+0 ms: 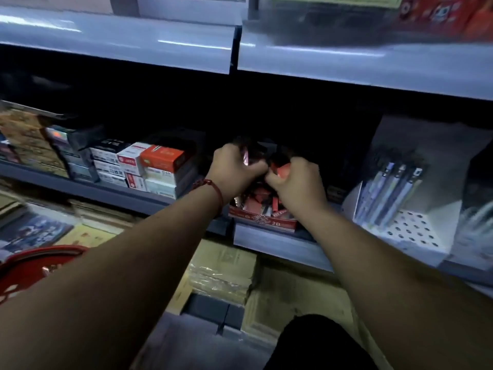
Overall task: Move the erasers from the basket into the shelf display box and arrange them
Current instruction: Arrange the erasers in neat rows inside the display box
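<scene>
- The red display box (pixel 264 222) on the shelf (pixel 280 243) read "2B" on its front lip; its other print was blurred.
- Loose erasers (pixel 256 202) lay heaped inside it.
- The left hand (pixel 234 169), fingers curled, gripped a pink-edged eraser (pixel 246 157) above the box.
- The right hand (pixel 298 182), just beside it, gripped a red eraser (pixel 282 170).
- The red basket (pixel 26 263) sat low left.

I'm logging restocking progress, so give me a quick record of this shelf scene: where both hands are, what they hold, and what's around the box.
Left hand: above the display box, gripping a dark packet, blurred
Right hand: beside it, pinching a red eraser
Box contents: red box marked 2B, erasers heaped loose inside
Basket: red, lower left
Neighbours: stacked boxes left, pen display right
</scene>
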